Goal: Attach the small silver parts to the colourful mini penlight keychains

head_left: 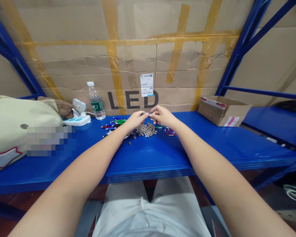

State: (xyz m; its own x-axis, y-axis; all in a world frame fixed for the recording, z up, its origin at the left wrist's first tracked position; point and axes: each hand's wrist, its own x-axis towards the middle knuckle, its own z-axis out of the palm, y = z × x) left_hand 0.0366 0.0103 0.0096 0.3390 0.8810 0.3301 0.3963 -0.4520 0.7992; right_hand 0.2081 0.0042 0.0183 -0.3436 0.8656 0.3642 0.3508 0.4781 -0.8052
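My left hand (pixel 137 119) and my right hand (pixel 162 116) meet above the middle of the blue table, fingertips pinched close together. Something small and dark shows between them, too small to name. Below lies a heap of small, flat silvery pieces (pixel 146 130). Under and beside my left forearm are several slim pen-like sticks (pixel 111 126) in blue, green, red and dark colours. Near my right wrist lie several coloured carabiners (pixel 171 133), partly covered by the hand. A few small metal bits (pixel 129 143) sit apart, left of the heap.
A water bottle (pixel 96 102) stands at the back left, beside a white power strip (pixel 77 121) with a plugged-in charger. A pale bag (pixel 22 121) fills the left end. An open cardboard box (pixel 223 112) sits at the back right. Large taped cardboard (pixel 135 62) rises behind.
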